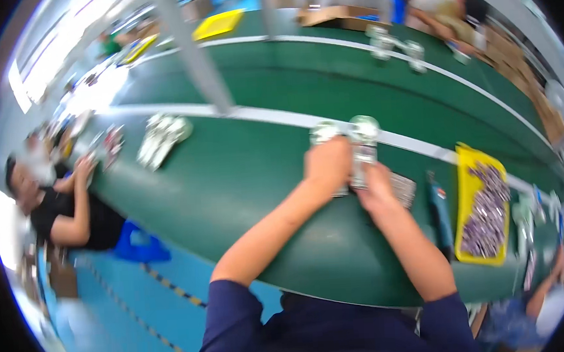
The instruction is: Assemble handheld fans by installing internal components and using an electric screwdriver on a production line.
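Note:
Two pale, long-handled devices with round, clear-greenish heads lie side by side at the middle of the green table, heads pointing away from me. My left hand (330, 163) is closed over the handle of the left device (324, 132), hiding most of it. My right hand (380, 189) grips the lower handle of the right device (363, 146) from its right side. Motion blur hides the finer parts of both. Just beside my right hand lies a grey, speckled flat block (403, 189), partly behind the wrist.
To the right are a teal power screwdriver (439, 210) and a yellow tray (460, 197) heaped with small shiny purplish parts. Several similar pale devices (162, 137) lie far left, near a seated person (64, 212). A white rail (278, 117) and a grey post (201, 65) stand beyond.

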### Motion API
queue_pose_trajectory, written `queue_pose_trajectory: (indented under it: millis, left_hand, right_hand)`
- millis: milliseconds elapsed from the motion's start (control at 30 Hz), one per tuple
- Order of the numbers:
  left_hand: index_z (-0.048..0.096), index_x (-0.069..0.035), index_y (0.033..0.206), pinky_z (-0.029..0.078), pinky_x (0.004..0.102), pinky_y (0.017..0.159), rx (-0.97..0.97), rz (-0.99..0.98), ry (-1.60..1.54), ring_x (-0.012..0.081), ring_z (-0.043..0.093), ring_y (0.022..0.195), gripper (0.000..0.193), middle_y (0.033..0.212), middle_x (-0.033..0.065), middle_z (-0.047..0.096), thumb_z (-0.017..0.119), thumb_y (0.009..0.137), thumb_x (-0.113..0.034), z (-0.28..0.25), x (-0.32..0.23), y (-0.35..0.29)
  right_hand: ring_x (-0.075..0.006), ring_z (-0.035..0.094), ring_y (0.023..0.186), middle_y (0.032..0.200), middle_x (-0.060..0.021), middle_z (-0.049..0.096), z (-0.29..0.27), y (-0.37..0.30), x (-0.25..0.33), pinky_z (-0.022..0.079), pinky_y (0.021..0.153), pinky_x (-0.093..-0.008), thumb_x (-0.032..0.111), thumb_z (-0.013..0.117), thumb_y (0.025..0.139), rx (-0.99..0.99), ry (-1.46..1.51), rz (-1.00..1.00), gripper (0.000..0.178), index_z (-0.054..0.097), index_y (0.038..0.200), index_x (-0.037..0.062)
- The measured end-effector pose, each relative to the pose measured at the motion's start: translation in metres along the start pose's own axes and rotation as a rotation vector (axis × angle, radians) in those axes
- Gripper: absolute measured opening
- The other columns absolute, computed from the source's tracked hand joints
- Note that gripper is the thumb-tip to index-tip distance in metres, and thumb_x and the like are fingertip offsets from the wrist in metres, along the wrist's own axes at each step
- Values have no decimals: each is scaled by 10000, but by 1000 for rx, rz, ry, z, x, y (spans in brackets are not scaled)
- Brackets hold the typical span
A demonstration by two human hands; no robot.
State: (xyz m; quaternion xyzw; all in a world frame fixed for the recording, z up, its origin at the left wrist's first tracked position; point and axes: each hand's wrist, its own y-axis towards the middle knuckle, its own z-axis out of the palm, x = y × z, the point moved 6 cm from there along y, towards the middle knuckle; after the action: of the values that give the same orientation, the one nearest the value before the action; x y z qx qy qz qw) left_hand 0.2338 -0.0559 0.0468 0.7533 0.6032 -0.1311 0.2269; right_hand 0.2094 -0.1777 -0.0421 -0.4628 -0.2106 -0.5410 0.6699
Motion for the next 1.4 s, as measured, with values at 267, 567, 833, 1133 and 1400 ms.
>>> queue_pose_trajectory:
  millis: [267, 567, 833, 1133, 1400]
  left_hand:
    - [681, -18, 914, 583, 465, 692, 0, 90, -12, 371, 713, 791, 218, 941, 167, 686, 760, 769, -160, -18, 11, -17]
    - [668, -51, 1171, 523, 380, 745, -708, -15, 24, 271, 633, 840, 318, 961, 133, 646, 713, 862, -108, -163, 157, -83]
    - [612, -6, 1259, 521, 463, 894, -637, -462, 531, 400, 639, 1034, 652, 1125, 230, 639, 736, 849, -499, -225, 347, -71]
    - [671, -55, 1086, 519, 506, 876, -266, -588, 534, 386, 669, 1032, 340, 1080, 191, 704, 651, 892, -334, -219, 380, -52]
    - [736, 11, 1022, 514, 421, 734, -256, -306, 382, 297, 680, 786, 295, 846, 189, 717, 615, 939, -244, -215, 418, -73]
  right_hand:
    - [-224, 665, 931, 1112, -106, 655, 21, -24, -3, 564, 749, -367, 111, 483, 1016, -23, -37, 53, 251, 557, 1234, 11]
    - [-256, 528, 1288, 1373, -152, 566, 34, -74, 29, 404, 1096, -407, 130, 566, 996, 197, -216, 28, 471, 460, 1408, -73]
    - [-234, 473, 1343, 1472, -157, 477, 26, -137, 41, 429, 1070, -386, 135, 574, 998, 162, -334, -85, 530, 420, 1475, -38]
    - [-182, 624, 1089, 1258, -91, 620, -25, -158, 31, 528, 867, -331, 111, 546, 1009, 140, -360, -65, 290, 595, 1270, -6]
    - [-172, 640, 1001, 1241, -90, 613, -65, -168, 71, 530, 839, -326, 135, 554, 1030, 181, -353, -275, 243, 625, 1214, -6]
